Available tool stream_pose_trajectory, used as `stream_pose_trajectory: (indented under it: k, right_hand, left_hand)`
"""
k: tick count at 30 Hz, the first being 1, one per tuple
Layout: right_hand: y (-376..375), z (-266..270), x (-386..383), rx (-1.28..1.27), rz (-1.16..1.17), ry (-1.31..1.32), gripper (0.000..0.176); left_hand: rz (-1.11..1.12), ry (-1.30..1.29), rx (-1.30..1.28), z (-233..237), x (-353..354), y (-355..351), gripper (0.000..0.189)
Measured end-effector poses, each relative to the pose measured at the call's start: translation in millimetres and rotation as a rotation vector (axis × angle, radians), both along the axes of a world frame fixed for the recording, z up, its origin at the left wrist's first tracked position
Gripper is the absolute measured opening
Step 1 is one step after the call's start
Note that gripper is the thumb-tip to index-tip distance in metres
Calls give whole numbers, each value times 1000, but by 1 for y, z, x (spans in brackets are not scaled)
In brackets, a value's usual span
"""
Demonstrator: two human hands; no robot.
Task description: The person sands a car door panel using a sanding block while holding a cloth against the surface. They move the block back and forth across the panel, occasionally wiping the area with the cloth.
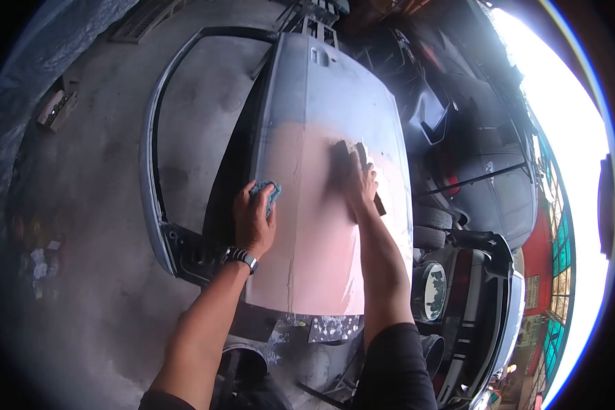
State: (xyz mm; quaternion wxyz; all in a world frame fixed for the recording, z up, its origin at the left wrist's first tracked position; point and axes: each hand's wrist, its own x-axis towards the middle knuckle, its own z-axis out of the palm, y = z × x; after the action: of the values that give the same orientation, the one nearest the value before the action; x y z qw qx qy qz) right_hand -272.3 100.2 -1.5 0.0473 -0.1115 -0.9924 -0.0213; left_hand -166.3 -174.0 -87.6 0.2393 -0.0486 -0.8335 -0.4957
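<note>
A car door (335, 96) lies flat before me, bare grey at its far end and coated with pinkish body filler (314, 225) over the near part. My right hand (362, 181) presses a sanding block (380, 204) against the filler close to the door's right edge; fingers cover most of the block. Closed around a bunched blue-green cloth (272, 197), my left hand (253, 217) rests at the left edge of the panel. A watch (240, 258) is on the left wrist. Left of the panel curves the door's window frame (149, 143).
To the right stand dark car parts (485, 184) and a white-rimmed bucket (431, 290). A stand (318, 31) shows beyond the door's far end. On the concrete floor (96, 178) at left sits a small box (58, 109) with items in it.
</note>
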Motion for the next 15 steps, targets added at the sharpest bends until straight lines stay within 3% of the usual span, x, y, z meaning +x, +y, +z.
stream_pose_trajectory:
  k: [2, 4, 6, 8, 10, 12, 15]
  right_hand:
    - [-12, 10, 23, -37, -15, -34, 66]
    - [-36, 7, 101, 69, 63, -11, 68]
    - [-33, -30, 191, 138, 190, 65, 77]
    - [-58, -14, 256, 113, 259, 11, 83]
    - [-55, -3, 242, 93, 271, -53, 81]
    - [-21, -13, 176, 85, 321, 59, 78]
    - [0, 3, 41, 23, 85, 12, 70]
  left_hand:
    - [15, 17, 2, -1, 1, 0, 48]
    - [7, 10, 39, -3, 1, 1, 50]
    - [6, 19, 41, 1, 3, 0, 50]
    - [23, 8, 25, 1, 2, 0, 51]
    - [22, 8, 29, 4, -1, -1, 51]
    - [9, -2, 34, 4, 2, 0, 51]
    - [11, 3, 20, 4, 1, 0, 50]
